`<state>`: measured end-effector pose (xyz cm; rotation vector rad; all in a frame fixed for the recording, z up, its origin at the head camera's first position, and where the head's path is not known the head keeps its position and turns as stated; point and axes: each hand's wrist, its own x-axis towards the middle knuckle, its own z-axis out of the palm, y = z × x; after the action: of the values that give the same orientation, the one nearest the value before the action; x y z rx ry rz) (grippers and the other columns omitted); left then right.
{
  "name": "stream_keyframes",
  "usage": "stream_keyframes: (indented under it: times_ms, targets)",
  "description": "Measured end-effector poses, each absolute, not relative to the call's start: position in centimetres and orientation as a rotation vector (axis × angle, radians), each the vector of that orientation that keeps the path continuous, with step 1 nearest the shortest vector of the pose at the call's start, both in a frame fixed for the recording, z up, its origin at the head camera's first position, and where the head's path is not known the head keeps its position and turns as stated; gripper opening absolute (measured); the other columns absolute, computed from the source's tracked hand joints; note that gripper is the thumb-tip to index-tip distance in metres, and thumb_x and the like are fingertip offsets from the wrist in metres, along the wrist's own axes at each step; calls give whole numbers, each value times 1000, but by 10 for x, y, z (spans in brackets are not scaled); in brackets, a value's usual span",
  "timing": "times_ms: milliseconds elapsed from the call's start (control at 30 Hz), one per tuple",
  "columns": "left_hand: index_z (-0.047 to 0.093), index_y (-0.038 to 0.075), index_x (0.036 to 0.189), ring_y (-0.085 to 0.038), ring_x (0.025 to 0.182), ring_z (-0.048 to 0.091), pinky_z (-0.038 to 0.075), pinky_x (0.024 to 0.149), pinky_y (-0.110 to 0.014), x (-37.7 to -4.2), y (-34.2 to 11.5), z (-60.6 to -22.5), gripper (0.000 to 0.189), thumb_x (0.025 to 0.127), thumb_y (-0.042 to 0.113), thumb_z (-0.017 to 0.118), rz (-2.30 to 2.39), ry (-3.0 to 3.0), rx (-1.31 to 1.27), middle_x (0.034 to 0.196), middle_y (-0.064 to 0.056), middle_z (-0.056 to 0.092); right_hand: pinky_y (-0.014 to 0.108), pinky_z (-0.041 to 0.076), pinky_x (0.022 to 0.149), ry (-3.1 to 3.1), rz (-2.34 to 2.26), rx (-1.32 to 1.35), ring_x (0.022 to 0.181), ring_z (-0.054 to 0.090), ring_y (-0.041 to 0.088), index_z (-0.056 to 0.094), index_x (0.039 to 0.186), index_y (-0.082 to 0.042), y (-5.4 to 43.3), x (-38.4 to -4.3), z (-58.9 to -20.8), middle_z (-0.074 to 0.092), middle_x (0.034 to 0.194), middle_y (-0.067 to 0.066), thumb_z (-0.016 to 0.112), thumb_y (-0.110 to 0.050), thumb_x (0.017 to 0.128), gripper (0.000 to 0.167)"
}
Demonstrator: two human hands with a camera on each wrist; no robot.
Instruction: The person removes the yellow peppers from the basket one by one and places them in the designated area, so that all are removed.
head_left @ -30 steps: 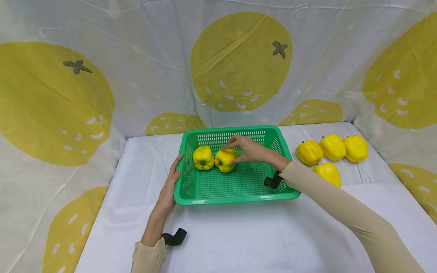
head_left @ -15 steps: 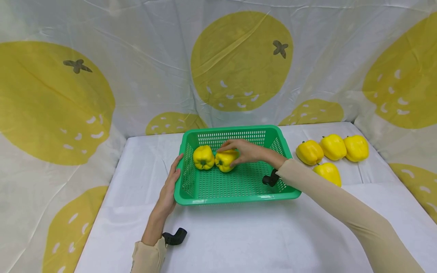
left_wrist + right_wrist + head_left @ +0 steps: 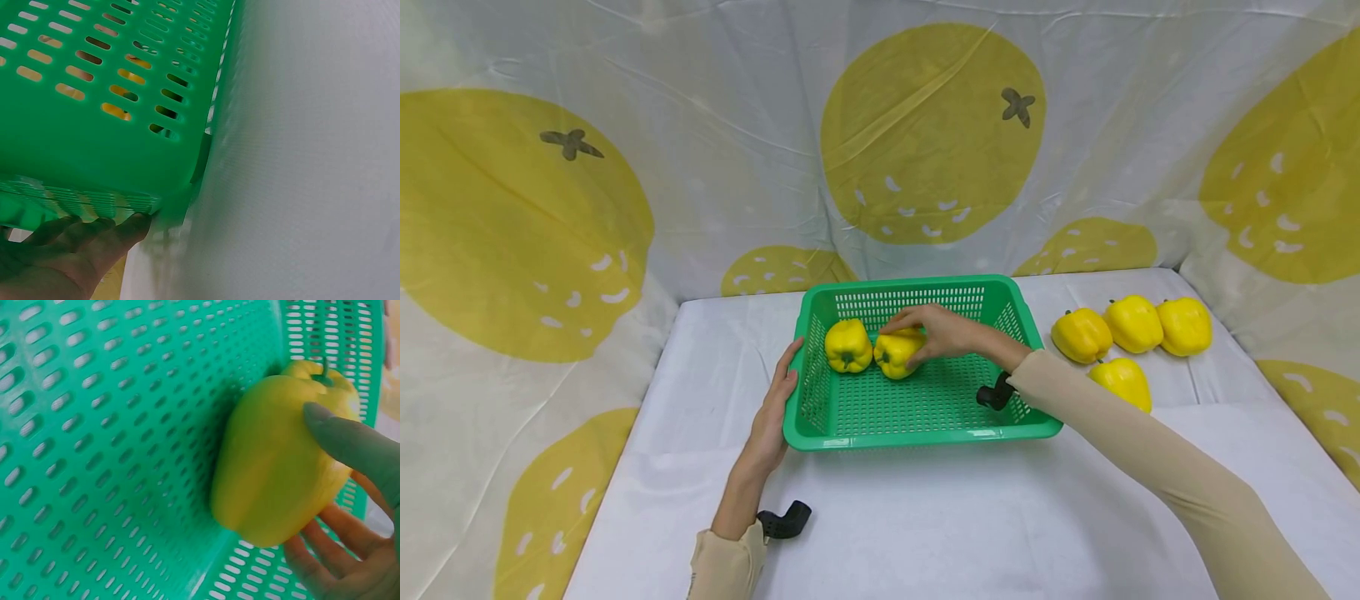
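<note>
My right hand (image 3: 943, 331) reaches into a green plastic basket (image 3: 921, 442) and grips a yellow bell pepper (image 3: 895, 358) between thumb and fingers. In the right wrist view the thumb lies across this bell pepper (image 3: 275, 462), with the fingers on its other side and its green stem facing away. A second yellow bell pepper (image 3: 847, 346) sits just left of it in the basket. My left hand (image 3: 769, 421) rests against the basket's left side, its fingers extended. Seen from the left wrist, those fingers (image 3: 103, 247) touch the outside of the green wall (image 3: 81, 144).
Several more yellow bell peppers (image 3: 1133, 323) lie on the white-covered table (image 3: 917, 525), right of the basket. Behind the table hangs a pale cloth (image 3: 745, 150) printed with large yellow fruit. My right sleeve (image 3: 1120, 442) crosses over the basket's right rim.
The right hand's fingers have shifted slightly on the bell pepper, and its wrist has edged left. The left hand and the basket stay essentially in place.
</note>
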<state>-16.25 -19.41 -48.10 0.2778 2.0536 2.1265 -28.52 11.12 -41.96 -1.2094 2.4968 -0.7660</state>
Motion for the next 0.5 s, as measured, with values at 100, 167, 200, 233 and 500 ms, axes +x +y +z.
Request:
stream_keyframes:
  times_ms: [100,167,200,233,500]
  targets:
    - [12,38,165,-26,155,16,32,110,-13,-163,-194,-481,52,115,44,22,2126,2055,277,175,9,1,50,41,118,2477,-731,-1218,143,49,35,61,144,-7,113,-286,-418,59,149,12,85,-11,86,63]
    - [12,38,165,-26,155,16,32,110,-13,-163,-194,-481,52,114,44,22,2125,2056,276,175,9,1,49,42,117,2461,-718,-1231,144,49,35,60,145,-7,114,-286,-417,59,150,11,83,-10,88,62]
    - [12,38,165,-25,155,16,31,110,-13,-162,-194,-481,52,114,44,22,2125,2056,277,175,9,0,49,42,117,2450,-718,-1236,144,49,34,60,145,-7,115,-286,-417,60,150,11,83,-9,88,62]
    - [12,38,165,-26,155,16,31,110,-13,-162,-193,-480,52,114,44,22,2125,2055,277,175,9,0,49,43,116,2440,-719,-1240,144,49,34,60,145,-7,115,-286,-416,60,149,10,83,-9,88,62]
    - [12,38,165,-25,156,13,29,109,-11,-162,-194,-480,53,114,45,22,2122,2060,273,175,8,-1,46,48,111,2428,-724,-1238,131,58,29,63,143,-11,117,-288,-416,65,140,10,87,-15,84,63]
